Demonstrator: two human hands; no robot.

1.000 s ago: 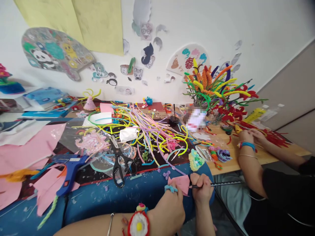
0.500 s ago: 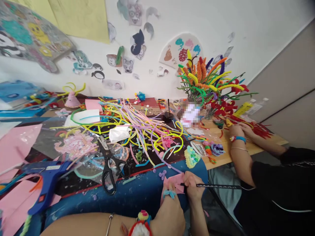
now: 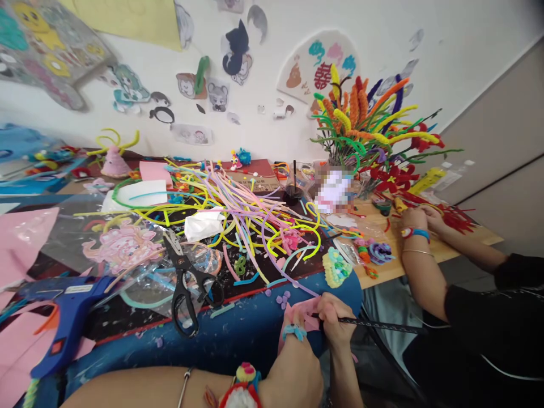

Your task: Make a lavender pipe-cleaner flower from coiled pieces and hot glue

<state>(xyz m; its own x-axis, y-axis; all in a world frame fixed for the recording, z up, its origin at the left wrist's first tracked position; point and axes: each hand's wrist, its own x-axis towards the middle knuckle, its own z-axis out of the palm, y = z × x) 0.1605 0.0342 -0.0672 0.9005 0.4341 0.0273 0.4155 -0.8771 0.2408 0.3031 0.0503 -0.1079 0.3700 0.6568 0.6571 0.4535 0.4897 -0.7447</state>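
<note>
Pink thin sheet (image 3: pixel 312 323), perhaps felt or paper, lies beneath the person's left hand (image 3: pixel 297 362), at the right end of the rounded blue surface (image 3: pixel 238 323) fronting the tabletop (image 3: pixel 395 273). Left fingers are spread over it; whether the thumb pinches it from below I cannot tell. The right hand (image 3: pixel 335 311) has its fingers closed around a slim black patterned pencil (image 3: pixel 382 324), one end directed at the sheet; contact there is unclear. Marking the sheet seems the step in hand. Carrying on would call for a firm left hold and a light, steered stroke.

As for containers, a clear plastic bag (image 3: pixel 68 232) lies about a pink-haired cartoon cutout (image 3: pixel 121 246), inside or underneath, I cannot say. A dark round cup (image 3: pixel 293 195) bears an upright thin black stick. Bright fuzzy pipe-cleaner flowers (image 3: pixel 361 119) stand bunched, their vessel mostly obscured.
</note>
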